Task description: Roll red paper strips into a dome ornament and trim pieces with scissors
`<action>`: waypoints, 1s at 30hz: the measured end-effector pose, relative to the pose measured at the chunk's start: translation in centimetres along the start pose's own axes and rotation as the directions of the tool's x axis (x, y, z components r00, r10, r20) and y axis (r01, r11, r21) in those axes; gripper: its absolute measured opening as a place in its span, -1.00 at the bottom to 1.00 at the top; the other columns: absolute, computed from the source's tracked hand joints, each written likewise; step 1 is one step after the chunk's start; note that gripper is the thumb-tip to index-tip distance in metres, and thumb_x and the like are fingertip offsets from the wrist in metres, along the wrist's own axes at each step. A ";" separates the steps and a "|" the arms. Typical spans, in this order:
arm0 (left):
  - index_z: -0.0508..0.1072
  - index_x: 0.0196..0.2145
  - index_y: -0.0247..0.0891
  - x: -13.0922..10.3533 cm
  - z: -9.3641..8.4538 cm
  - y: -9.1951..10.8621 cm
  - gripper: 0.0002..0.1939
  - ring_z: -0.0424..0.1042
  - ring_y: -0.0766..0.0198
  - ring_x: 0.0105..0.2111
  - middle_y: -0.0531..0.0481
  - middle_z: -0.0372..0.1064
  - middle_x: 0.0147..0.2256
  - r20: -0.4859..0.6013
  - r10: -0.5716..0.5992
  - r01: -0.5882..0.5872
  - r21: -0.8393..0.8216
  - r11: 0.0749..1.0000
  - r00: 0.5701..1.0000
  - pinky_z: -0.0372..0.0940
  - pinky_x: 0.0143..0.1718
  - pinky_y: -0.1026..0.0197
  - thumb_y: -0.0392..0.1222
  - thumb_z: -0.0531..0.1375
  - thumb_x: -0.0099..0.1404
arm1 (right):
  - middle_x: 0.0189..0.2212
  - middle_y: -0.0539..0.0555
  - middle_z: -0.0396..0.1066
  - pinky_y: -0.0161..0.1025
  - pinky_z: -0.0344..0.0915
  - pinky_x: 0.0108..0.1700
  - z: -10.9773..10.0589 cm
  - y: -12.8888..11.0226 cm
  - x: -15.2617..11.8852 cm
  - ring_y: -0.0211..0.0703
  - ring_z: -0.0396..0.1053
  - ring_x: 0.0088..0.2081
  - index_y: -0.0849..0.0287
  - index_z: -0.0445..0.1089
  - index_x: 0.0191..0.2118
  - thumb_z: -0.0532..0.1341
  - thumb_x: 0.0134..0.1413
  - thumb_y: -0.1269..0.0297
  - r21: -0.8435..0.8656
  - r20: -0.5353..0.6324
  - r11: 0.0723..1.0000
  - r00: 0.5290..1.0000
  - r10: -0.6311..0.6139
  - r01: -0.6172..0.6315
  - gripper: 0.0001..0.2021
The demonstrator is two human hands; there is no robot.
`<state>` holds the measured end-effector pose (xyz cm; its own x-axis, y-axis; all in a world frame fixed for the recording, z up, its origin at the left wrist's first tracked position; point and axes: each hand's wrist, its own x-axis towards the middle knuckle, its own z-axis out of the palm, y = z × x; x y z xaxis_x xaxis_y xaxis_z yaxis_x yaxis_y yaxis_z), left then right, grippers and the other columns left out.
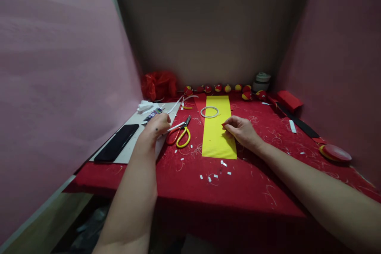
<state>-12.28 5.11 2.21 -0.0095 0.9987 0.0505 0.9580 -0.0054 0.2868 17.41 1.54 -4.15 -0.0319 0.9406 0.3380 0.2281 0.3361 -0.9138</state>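
My left hand (159, 124) is closed over the grey board, and a thin white stick-like thing (176, 126) juts from its fingers toward the scissors (183, 138). Those scissors have one red and one yellow handle and lie on the red cloth. Between thumb and fingertips, my right hand (240, 130) pinches a small red piece (224, 126) above the yellow ribbed sheet (216, 143). A narrow roll of tape (209, 116) rests flat on the upper part of that sheet. A red sheet (200, 105) lies partly beneath it.
A black phone (117, 143) and a dark printed packet (152, 115) lie on the grey board (136, 152). Small white bits (216, 176) and threads litter the red cloth (256, 190). Several red-and-yellow balls (218, 87) line the back, beside a red plastic bag (160, 84).
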 end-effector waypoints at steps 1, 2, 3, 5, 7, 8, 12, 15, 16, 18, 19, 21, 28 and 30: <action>0.45 -0.57 -0.25 0.0 -0.1 0.0 -0.81 0.35 0.20 -0.43 -0.02 0.41 -0.52 0.024 -0.001 0.001 0.023 1.000 1.000 0.15 -0.43 0.27 -0.40 0.13 -0.22 | -0.57 0.02 0.38 -0.34 0.16 -0.58 0.0 0.1 0.0 -0.31 0.24 -0.62 0.22 0.35 -0.47 0.17 -0.14 0.28 -0.022 0.000 1.000 1.000 -0.021 0.021 -0.89; 0.46 -0.56 -0.25 0.0 -0.1 0.0 -0.81 0.36 0.19 -0.43 -0.03 0.40 -0.52 0.051 -0.005 0.002 0.057 0.998 0.999 0.15 -0.43 0.27 -0.40 0.14 -0.22 | -0.57 0.02 0.38 -0.34 0.16 -0.57 -0.1 0.2 0.0 -0.30 0.24 -0.61 0.22 0.35 -0.46 0.17 -0.13 0.29 -0.041 0.001 0.999 0.999 -0.036 0.036 -0.89; 0.46 -0.57 -0.26 0.0 -0.1 0.0 -0.81 0.36 0.18 -0.44 -0.03 0.39 -0.54 0.077 -0.013 0.006 0.092 0.996 0.997 0.16 -0.43 0.26 -0.40 0.13 -0.22 | -0.57 0.02 0.38 -0.34 0.16 -0.57 -0.1 0.2 0.0 -0.30 0.24 -0.61 0.22 0.35 -0.46 0.17 -0.13 0.29 -0.057 0.000 0.997 0.999 -0.047 0.047 -0.89; 0.44 -0.60 -0.27 -0.1 -0.1 0.0 -0.84 0.37 0.15 -0.44 -0.04 0.38 -0.57 0.104 -0.035 0.021 0.135 0.991 0.994 0.17 -0.42 0.24 -0.41 0.12 -0.21 | -0.58 0.02 0.37 -0.34 0.16 -0.57 -0.2 0.3 0.0 -0.30 0.24 -0.60 0.22 0.36 -0.45 0.16 -0.12 0.30 -0.087 -0.001 0.994 0.998 -0.062 0.062 -0.90; 0.43 -0.60 -0.28 -0.1 0.0 -0.1 -0.85 0.38 0.13 -0.42 -0.06 0.39 -0.55 0.111 -0.053 0.035 0.161 0.986 0.992 0.18 -0.40 0.22 -0.42 0.12 -0.18 | -0.58 0.01 0.37 -0.34 0.16 -0.58 -0.3 0.3 0.0 -0.30 0.24 -0.61 0.22 0.36 -0.45 0.16 -0.11 0.31 -0.116 0.001 0.990 0.997 -0.080 0.079 -0.90; 0.43 -0.59 -0.29 0.0 0.1 -0.2 -0.85 0.39 0.12 -0.40 -0.09 0.41 -0.52 0.105 -0.064 0.046 0.170 0.984 0.992 0.18 -0.38 0.21 -0.43 0.11 -0.17 | -0.58 0.02 0.37 -0.34 0.16 -0.58 -0.3 0.3 0.0 -0.30 0.24 -0.61 0.21 0.36 -0.45 0.16 -0.11 0.31 -0.131 0.004 0.987 0.996 -0.089 0.089 -0.90; 0.48 -0.42 -0.34 0.4 0.3 -1.0 -0.77 0.41 0.01 -0.29 -0.27 0.45 -0.30 0.002 -0.136 0.133 0.201 0.971 0.991 0.19 -0.34 0.16 -0.43 0.09 -0.07 | -0.56 0.04 0.40 -0.33 0.19 -0.57 -0.4 0.5 0.0 -0.28 0.27 -0.60 0.20 0.35 -0.45 0.14 -0.09 0.30 -0.171 0.011 0.980 0.995 -0.104 0.104 -0.89; 0.47 -0.26 -0.40 0.8 0.5 -1.9 -0.69 0.40 -0.10 -0.21 -0.42 0.41 -0.19 -0.111 -0.216 0.234 0.201 0.951 0.970 0.19 -0.32 0.10 -0.41 0.05 0.04 | -0.55 0.04 0.41 -0.32 0.20 -0.56 -0.3 0.6 0.1 -0.27 0.28 -0.60 0.20 0.35 -0.44 0.14 -0.08 0.29 -0.187 0.009 0.975 0.992 -0.123 0.123 -0.89; 0.46 -0.22 -0.41 1.0 0.6 -2.1 -0.68 0.40 -0.12 -0.18 -0.45 0.40 -0.18 -0.144 -0.232 0.258 0.198 0.946 0.962 0.19 -0.31 0.08 -0.41 0.04 0.07 | -0.56 0.04 0.41 -0.33 0.20 -0.56 -0.3 0.6 0.1 -0.27 0.28 -0.60 0.20 0.35 -0.44 0.13 -0.07 0.29 -0.190 0.011 0.973 0.991 -0.130 0.130 -0.89; 0.45 -0.18 -0.41 1.2 0.6 -2.4 -0.66 0.37 -0.14 -0.13 -0.45 0.39 -0.16 -0.202 -0.243 0.282 0.197 0.939 0.949 0.19 -0.26 0.07 -0.40 0.03 0.10 | -0.55 0.04 0.40 -0.33 0.19 -0.56 -0.3 0.6 0.1 -0.28 0.27 -0.61 0.20 0.35 -0.44 0.13 -0.08 0.30 -0.187 0.009 0.972 0.990 -0.142 0.142 -0.90; 0.45 -0.17 -0.40 1.3 0.6 -2.4 -0.66 0.36 -0.14 -0.11 -0.44 0.39 -0.15 -0.228 -0.240 0.286 0.199 0.937 0.944 0.19 -0.24 0.06 -0.39 0.03 0.11 | -0.55 0.04 0.40 -0.32 0.19 -0.56 -0.2 0.6 0.1 -0.28 0.27 -0.60 0.20 0.35 -0.44 0.13 -0.09 0.31 -0.182 0.006 0.972 0.989 -0.147 0.146 -0.90; 0.46 -0.16 -0.39 1.4 0.6 -2.2 -0.67 0.33 -0.12 -0.07 -0.42 0.39 -0.13 -0.267 -0.228 0.287 0.205 0.936 0.936 0.18 -0.19 0.05 -0.37 0.03 0.13 | -0.55 0.03 0.39 -0.32 0.19 -0.54 -0.2 0.6 0.2 -0.27 0.26 -0.59 0.20 0.35 -0.44 0.14 -0.11 0.31 -0.182 0.003 0.970 0.986 -0.164 0.162 -0.91; 0.46 -0.23 -0.41 1.4 1.0 -2.1 -0.76 0.35 -0.10 -0.09 -0.38 0.41 -0.19 -0.287 -0.190 0.255 0.210 0.944 0.939 0.18 -0.19 0.07 -0.34 0.09 0.14 | -0.53 0.03 0.37 -0.32 0.18 -0.49 -0.5 0.5 0.1 -0.25 0.28 -0.52 0.21 0.35 -0.42 0.14 -0.11 0.35 -0.216 0.002 0.951 0.974 -0.227 0.223 -0.92; 0.46 -0.25 -0.45 1.4 1.1 -2.1 -0.77 0.35 -0.11 -0.10 -0.40 0.41 -0.20 -0.301 -0.182 0.250 0.203 0.947 0.936 0.17 -0.19 0.08 -0.36 0.09 0.14 | -0.52 0.04 0.39 -0.31 0.20 -0.47 -0.6 0.3 0.1 -0.24 0.30 -0.50 0.21 0.36 -0.41 0.13 -0.11 0.35 -0.229 0.001 0.946 0.972 -0.236 0.230 -0.90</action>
<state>-14.02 6.56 0.59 -0.2699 0.9205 0.2826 0.9628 0.2548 0.0896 18.02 1.68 -4.27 -0.0857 0.8346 0.5442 0.4310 0.5235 -0.7350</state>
